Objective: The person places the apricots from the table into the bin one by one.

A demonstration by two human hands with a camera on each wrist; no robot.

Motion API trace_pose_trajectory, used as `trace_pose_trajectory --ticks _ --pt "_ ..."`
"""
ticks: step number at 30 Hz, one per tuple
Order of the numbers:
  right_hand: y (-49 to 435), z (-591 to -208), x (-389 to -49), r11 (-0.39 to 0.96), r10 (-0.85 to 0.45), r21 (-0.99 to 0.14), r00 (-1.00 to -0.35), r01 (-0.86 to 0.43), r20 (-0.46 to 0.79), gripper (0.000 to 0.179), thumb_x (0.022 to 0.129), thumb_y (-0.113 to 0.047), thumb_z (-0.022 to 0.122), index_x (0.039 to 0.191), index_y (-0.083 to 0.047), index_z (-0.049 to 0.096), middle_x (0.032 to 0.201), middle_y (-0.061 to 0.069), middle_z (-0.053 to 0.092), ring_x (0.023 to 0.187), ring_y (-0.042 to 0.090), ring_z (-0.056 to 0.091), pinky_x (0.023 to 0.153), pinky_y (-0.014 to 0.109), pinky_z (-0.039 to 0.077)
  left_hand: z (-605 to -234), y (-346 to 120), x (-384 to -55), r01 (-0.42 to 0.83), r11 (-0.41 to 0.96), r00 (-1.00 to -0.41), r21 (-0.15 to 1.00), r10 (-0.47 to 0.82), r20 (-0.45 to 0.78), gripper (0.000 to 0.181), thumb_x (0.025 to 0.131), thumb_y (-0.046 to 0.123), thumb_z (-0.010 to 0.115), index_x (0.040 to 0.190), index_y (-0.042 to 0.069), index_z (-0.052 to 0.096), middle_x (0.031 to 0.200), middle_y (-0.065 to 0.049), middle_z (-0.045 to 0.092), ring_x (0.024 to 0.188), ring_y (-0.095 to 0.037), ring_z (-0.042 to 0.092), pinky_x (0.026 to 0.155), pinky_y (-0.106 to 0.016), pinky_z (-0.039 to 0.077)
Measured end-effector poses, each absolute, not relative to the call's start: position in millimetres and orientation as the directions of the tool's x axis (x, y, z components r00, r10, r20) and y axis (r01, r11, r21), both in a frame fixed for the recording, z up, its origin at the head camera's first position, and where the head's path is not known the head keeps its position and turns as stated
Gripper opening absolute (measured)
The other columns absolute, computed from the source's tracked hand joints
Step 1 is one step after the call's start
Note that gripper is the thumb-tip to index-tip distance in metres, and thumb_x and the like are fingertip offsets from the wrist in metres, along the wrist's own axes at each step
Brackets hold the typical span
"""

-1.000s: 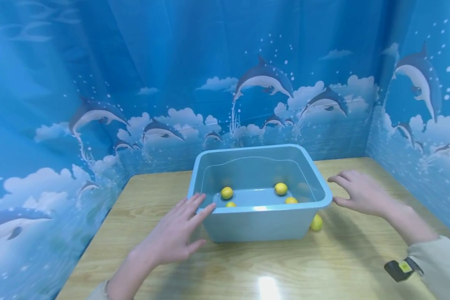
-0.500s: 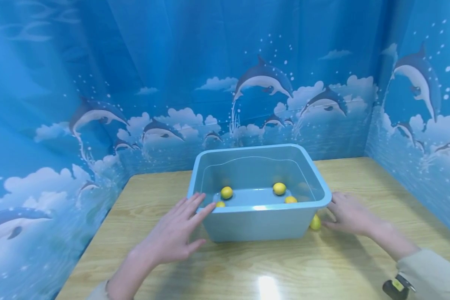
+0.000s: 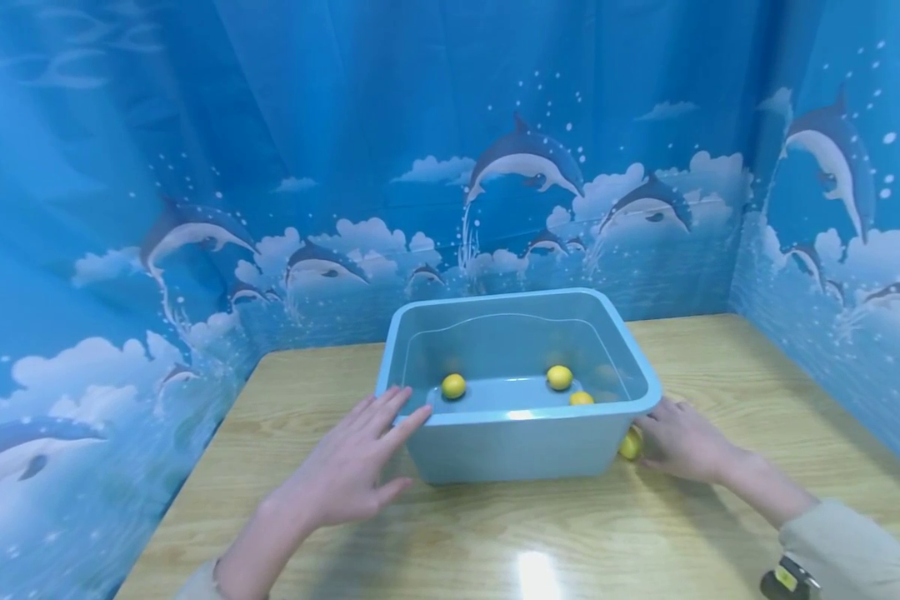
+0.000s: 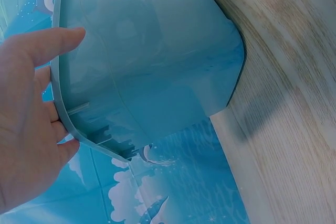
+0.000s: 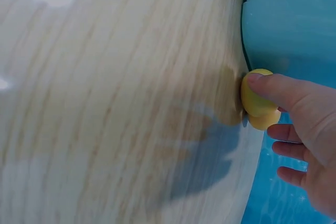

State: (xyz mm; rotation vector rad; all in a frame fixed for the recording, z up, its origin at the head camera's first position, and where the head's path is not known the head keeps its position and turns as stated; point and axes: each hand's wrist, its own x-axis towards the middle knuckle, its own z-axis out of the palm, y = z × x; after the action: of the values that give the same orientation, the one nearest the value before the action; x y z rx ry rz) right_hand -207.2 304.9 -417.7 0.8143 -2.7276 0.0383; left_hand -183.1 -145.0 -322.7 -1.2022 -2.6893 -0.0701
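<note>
A light blue plastic bin (image 3: 510, 446) stands on the table. My left hand (image 3: 352, 467) rests with straight, spread fingers on its front left rim; the left wrist view shows the thumb (image 4: 58, 43) lying past the rim (image 4: 59, 93). Beside the bin's right wall, my right hand (image 3: 682, 440) pinches a yellow lemon (image 5: 255, 95) low at the table, thumb on its near side. A second lemon (image 5: 266, 120) shows right behind it in the right wrist view. Inside the bin lie lemons: one at left (image 3: 453, 386), one at right (image 3: 559, 377), one partly hidden by the front wall (image 3: 581, 398).
The bin sits on a wooden tabletop (image 3: 450, 533). A blue curtain with dolphins (image 3: 345, 167) hangs behind the table and along both sides. A dark watch-like device (image 3: 787, 578) is on the right sleeve.
My right hand has come down and left from beside the rim onto the lemon by the bin. A lemon at the bin's front left has slipped out of sight. My left hand stays put.
</note>
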Motion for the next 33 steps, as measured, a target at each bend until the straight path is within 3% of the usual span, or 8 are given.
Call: trace_pose_trajectory --ticks 12,22,27,33 --pt "298.4 -424.3 -207.1 0.843 -0.528 0.042 -0.809 -0.536 0.258 0.047 0.062 -0.039 0.080 0.098 -0.014 0.063 0.107 0.014 0.060 0.098 0.036 0.053 0.065 0.045 0.046 -323.7 -145.0 -183.6 0.748 0.661 -0.641 -0.051 0.740 0.204 0.085 0.081 0.040 0.067 0.149 0.020 0.021 0.150 -0.016 0.022 0.137 -0.031 0.021 0.109 -0.047 0.021" --pt "299.8 -422.1 -205.6 0.847 -0.523 0.020 -0.825 -0.532 0.215 0.053 0.064 -0.040 0.077 0.108 -0.014 0.064 0.103 0.008 0.060 0.095 0.030 0.055 0.064 0.041 0.046 -324.0 -145.8 -184.0 0.745 0.666 -0.646 -0.046 0.736 0.203 0.085 0.081 0.041 0.067 0.149 0.020 0.020 0.151 -0.016 0.021 0.137 -0.030 0.021 0.109 -0.047 0.020" --pt "301.8 -419.7 -202.9 0.848 -0.521 0.005 -0.831 -0.531 0.194 0.044 0.065 -0.040 0.076 0.102 -0.017 0.065 0.090 -0.004 0.055 0.086 0.020 0.052 0.062 0.033 0.042 -323.4 -145.5 -183.2 0.742 0.669 -0.649 -0.045 0.734 0.199 0.085 0.082 0.041 0.067 0.149 0.020 0.021 0.151 -0.015 0.021 0.138 -0.029 0.020 0.110 -0.046 0.020" --pt "309.4 -417.5 -199.6 0.829 -0.546 0.007 -0.809 -0.559 0.217 0.042 0.063 -0.040 0.077 0.096 -0.015 0.066 0.081 -0.009 0.049 0.075 0.012 0.047 0.058 0.027 0.037 -322.9 -144.9 -182.1 0.739 0.672 -0.655 -0.032 0.730 0.197 0.084 0.081 0.039 0.068 0.149 0.020 0.022 0.151 -0.015 0.021 0.138 -0.029 0.019 0.110 -0.046 0.019"
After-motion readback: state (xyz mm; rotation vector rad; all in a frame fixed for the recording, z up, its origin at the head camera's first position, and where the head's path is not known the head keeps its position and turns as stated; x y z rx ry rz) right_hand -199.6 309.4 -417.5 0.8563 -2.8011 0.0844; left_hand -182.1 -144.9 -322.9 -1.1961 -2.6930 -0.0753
